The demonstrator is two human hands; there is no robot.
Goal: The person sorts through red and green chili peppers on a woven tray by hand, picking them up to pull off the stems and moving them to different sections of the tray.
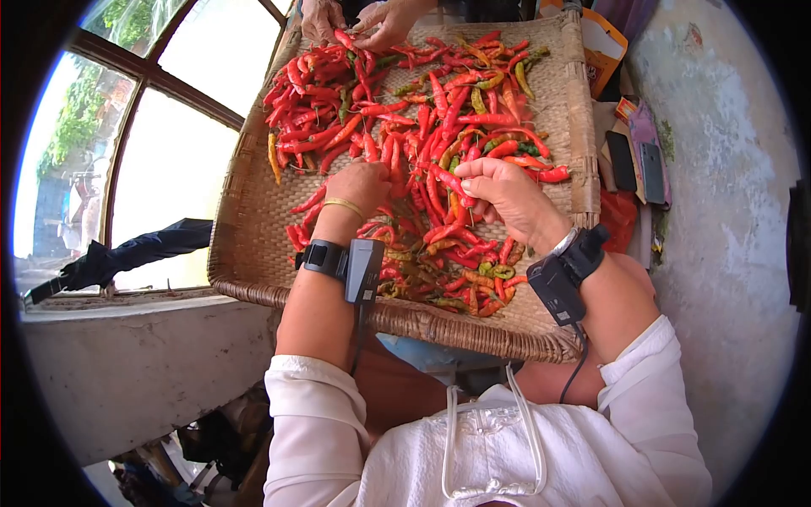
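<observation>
A wide woven tray (253, 228) rests on my lap, strewn with several red chili peppers (338, 110) and some green and orange ones (456, 291). My left hand (359, 188) lies knuckles up on the peppers at the tray's middle, fingers curled into the pile. My right hand (507, 198) is just to its right, pinching one red chili (448, 182) between thumb and fingers. Both wrists wear black strapped devices.
Another person's two hands (372, 21) pick at peppers on the tray's far edge. A window (144, 144) and its sill are to the left. Phones and packets (629, 156) lie to the right of the tray, beside a grey wall.
</observation>
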